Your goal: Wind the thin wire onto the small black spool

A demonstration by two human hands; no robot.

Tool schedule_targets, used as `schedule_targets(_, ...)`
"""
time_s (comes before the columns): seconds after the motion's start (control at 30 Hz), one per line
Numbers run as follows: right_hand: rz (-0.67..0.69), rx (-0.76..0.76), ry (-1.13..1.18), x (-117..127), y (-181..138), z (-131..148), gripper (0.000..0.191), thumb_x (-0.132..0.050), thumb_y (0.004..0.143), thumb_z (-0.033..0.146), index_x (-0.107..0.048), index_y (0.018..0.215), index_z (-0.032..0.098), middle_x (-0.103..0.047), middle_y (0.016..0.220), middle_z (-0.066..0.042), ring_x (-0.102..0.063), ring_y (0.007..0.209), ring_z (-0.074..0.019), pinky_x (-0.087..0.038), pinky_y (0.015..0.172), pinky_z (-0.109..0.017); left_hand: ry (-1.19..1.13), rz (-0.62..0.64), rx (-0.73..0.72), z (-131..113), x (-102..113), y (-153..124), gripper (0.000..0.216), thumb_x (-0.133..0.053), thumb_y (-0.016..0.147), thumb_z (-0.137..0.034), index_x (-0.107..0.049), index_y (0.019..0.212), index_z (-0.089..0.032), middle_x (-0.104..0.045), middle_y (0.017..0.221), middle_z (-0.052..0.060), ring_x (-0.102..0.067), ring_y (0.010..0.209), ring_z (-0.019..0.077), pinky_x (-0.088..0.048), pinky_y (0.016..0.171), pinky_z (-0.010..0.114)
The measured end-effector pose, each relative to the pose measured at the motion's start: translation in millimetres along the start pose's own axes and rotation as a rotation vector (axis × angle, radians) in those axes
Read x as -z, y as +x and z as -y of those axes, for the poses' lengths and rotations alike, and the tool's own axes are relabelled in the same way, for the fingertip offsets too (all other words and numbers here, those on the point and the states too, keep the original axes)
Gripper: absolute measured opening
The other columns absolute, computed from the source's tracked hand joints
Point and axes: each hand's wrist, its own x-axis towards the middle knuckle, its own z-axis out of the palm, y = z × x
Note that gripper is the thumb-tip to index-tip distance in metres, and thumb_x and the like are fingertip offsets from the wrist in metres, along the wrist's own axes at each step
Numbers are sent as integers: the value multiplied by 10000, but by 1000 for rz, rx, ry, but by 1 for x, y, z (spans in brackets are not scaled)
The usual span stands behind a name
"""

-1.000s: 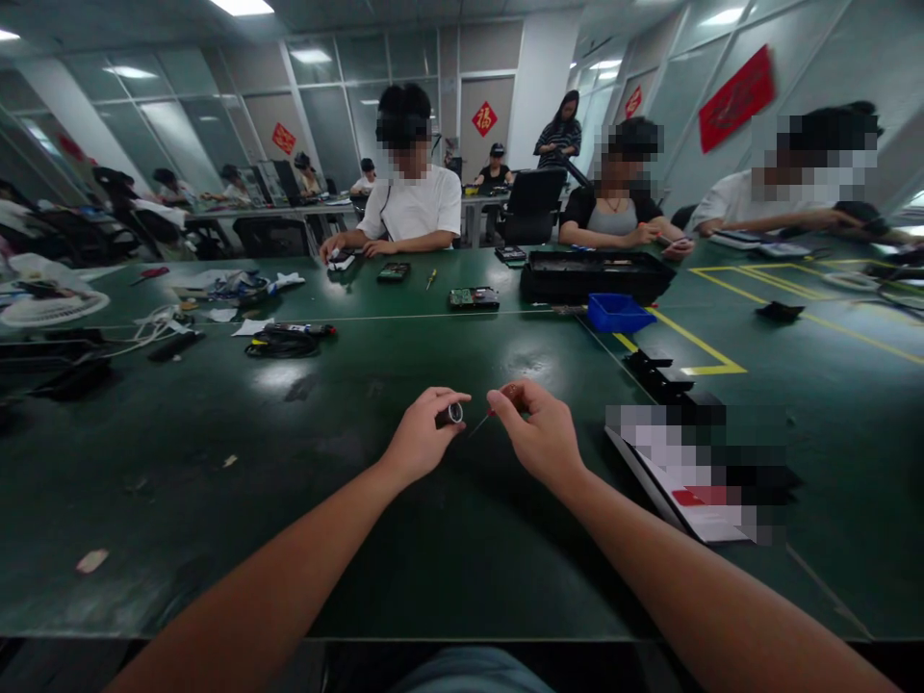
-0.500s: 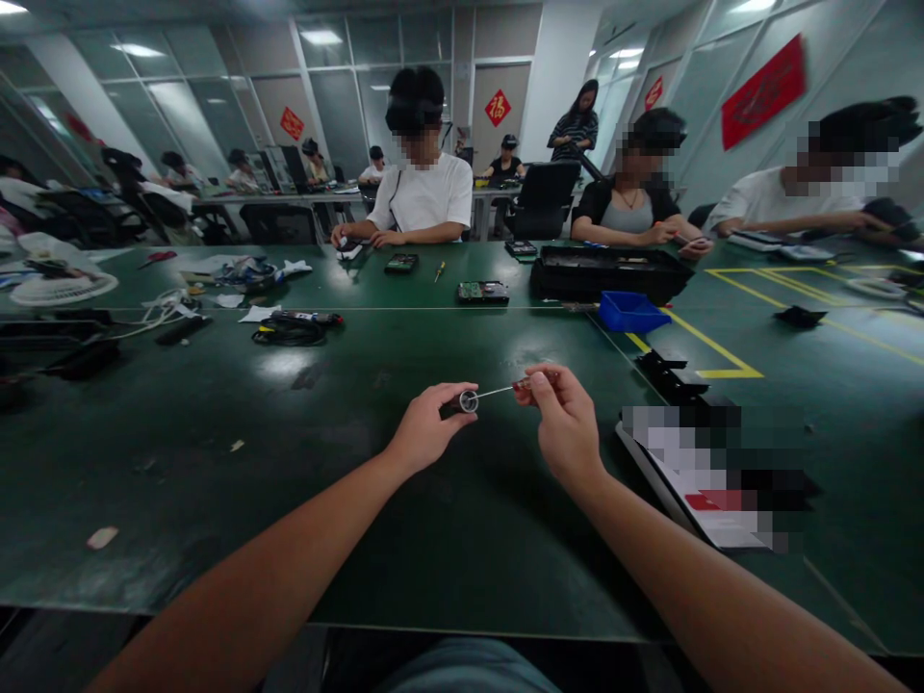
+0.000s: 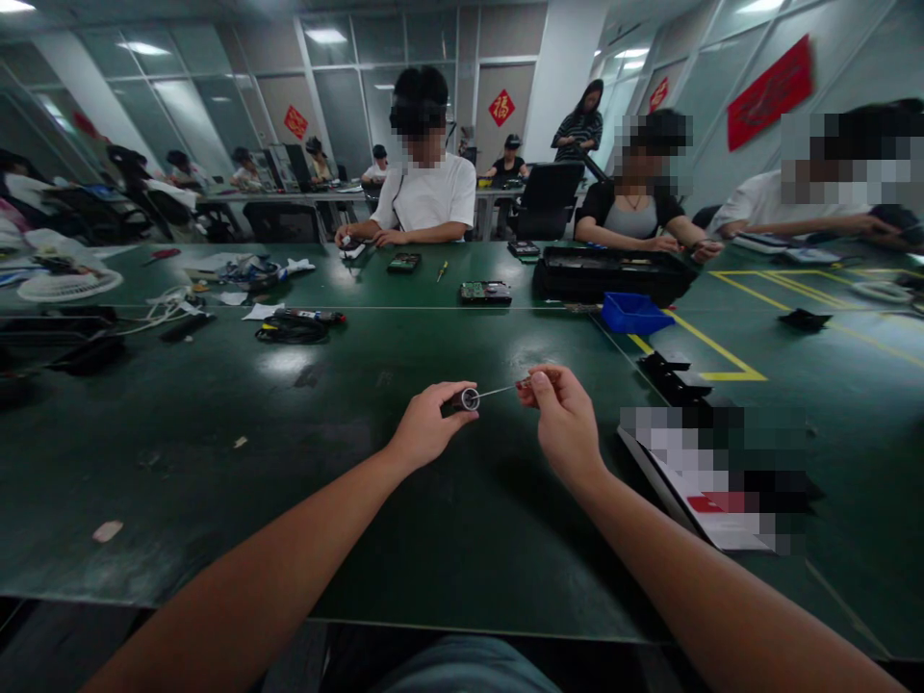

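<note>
My left hand (image 3: 427,423) is closed around a small dark cylinder (image 3: 458,401), whose round, light-rimmed end faces right. In my right hand (image 3: 567,414) is a thin screwdriver (image 3: 498,391), its reddish handle pinched between thumb and fingers. The metal shaft slants down to the left, and its tip reaches the opening of the cylinder; whether it touches anything inside cannot be made out. Both hands are above the green table (image 3: 404,549). Most of the cylinder's body and of the handle is hidden by my fingers.
Right of my right arm lies a partly blurred white booklet or box (image 3: 671,472). Beyond are black brackets (image 3: 675,377), a blue bin (image 3: 635,313) and a long black housing (image 3: 613,274). A coiled black cable (image 3: 293,329) lies left. Several people sit across the table.
My hands keep nearly the same pose, the screwdriver still at the cylinder's opening. The whole view has shifted slightly. A co-worker's hands at the right have moved a little.
</note>
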Motion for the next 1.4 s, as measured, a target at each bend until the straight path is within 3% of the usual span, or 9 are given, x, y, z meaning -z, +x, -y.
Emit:
schedule_targets(0.13, 21, 8, -23, 2, 2, -3, 243, -568, 947, 448, -629, 953, 213, -697, 818, -34, -649, 746, -188, -521, 719, -353, -2, 5, -9, 1, 0, 0, 402, -750, 835, -177, -690, 1226, -244, -699, 1247, 51, -622, 1179, 240, -439, 1088, 437)
schedule_targets(0.33, 25, 37, -226, 7, 1, 4, 368, -665, 888, 538, -600, 722, 215, -644, 635, 0, -584, 589, -165, -436, 594, -308, 26, 7, -36, 4, 1, -1, 403, -753, 840, -194, -689, 1234, -251, -700, 1239, 56, -620, 1173, 244, -446, 1073, 444)
schedule_targets(0.57, 125, 162, -237, 5, -4, 10, 162, -600, 918, 363, -647, 953, 212, -720, 825, -41, -667, 734, -203, -495, 685, -334, 68, 20, -43, 1, 2, 0, 397, -758, 836, -177, -699, 1224, -238, -706, 1224, 63, -621, 1173, 253, -456, 1057, 442)
schedule_targets(0.8, 152, 120, -333, 5, -4, 11, 362, -454, 1009, 484, -645, 865, 212, -577, 576, 23, -551, 539, -156, -412, 581, -300, 96, 9, -63, 3, 1, 1, 387, -766, 827, -149, -699, 1201, -223, -712, 1206, 56, -632, 1145, 239, -460, 1039, 412)
schedule_targets(0.93, 170, 134, -240, 4, -5, 8, 240, -469, 1004, 400, -615, 1041, 213, -617, 685, 14, -598, 645, -171, -446, 632, -303, 92, 9, -71, 7, 0, 1, 389, -769, 831, -165, -692, 1207, -227, -711, 1202, 55, -634, 1134, 238, -464, 1028, 414)
schedule_targets(1.1, 172, 119, -252, 4, -6, 7, 338, -419, 1023, 448, -662, 941, 228, -584, 676, 6, -558, 619, -171, -423, 613, -318, 93, 11, -72, 8, 1, 1, 387, -763, 838, -174, -689, 1213, -232, -708, 1204, 53, -628, 1141, 237, -460, 1035, 417)
schedule_targets(1.23, 114, 99, -204, 5, -5, 4, 251, -495, 988, 401, -637, 1093, 222, -661, 797, -15, -603, 693, -182, -459, 660, -332, 96, 8, -63, 8, 2, 1, 395, -757, 847, -197, -679, 1233, -230, -702, 1213, 62, -627, 1141, 240, -466, 1031, 421)
schedule_targets(1.4, 114, -55, 96, 0, 0, -4, 277, -605, 925, 464, -685, 928, 199, -668, 774, -27, -624, 706, -181, -509, 708, -351, 81, -13, -58, 7, 3, 1, 397, -749, 856, -194, -675, 1244, -227, -704, 1222, 52, -633, 1144, 228, -464, 1042, 404)
